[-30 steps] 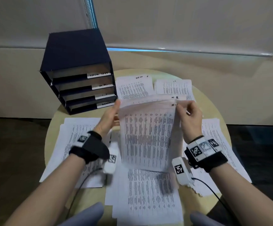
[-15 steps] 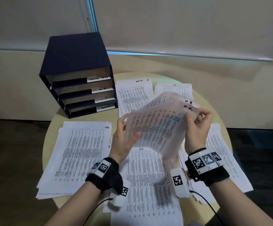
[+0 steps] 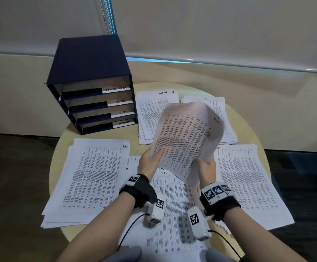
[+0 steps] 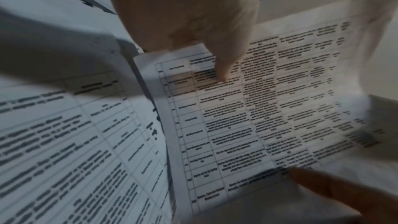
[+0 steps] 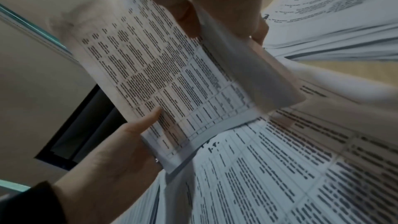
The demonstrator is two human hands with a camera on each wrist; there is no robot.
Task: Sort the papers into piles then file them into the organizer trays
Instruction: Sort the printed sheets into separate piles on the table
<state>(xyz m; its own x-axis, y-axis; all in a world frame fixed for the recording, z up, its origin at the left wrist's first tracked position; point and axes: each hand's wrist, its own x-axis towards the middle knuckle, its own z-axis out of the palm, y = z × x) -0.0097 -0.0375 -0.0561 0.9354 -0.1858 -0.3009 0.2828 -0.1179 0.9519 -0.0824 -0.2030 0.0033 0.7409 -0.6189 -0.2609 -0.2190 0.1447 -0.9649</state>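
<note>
Papers point(image 3: 184, 140) held tilted above desk point(image 3: 63, 140) piles, left hand point(image 3: 149, 163) and right hand point(image 3: 205, 167) gripping bottom edge; best square them, then file in matching organizer point(image 3: 89, 72) tray.

Bare forearms, no sleeves. Around each wrist a black fabric strap point(image 3: 138, 191), the other strap point(image 3: 223, 205) alike. On top of the left strap, toward 11 o'clock, a small white tile point(image 3: 133, 180) with a black-and-white square marker. Across the right strap a white block point(image 3: 217, 191) carrying three such markers in a row. Under each wrist a white camera pod point(image 3: 156, 208) and its twin point(image 3: 198, 224), each marker-tagged, each trailing a thin black cable point(image 3: 129, 229) toward 6 o'clock.
</note>
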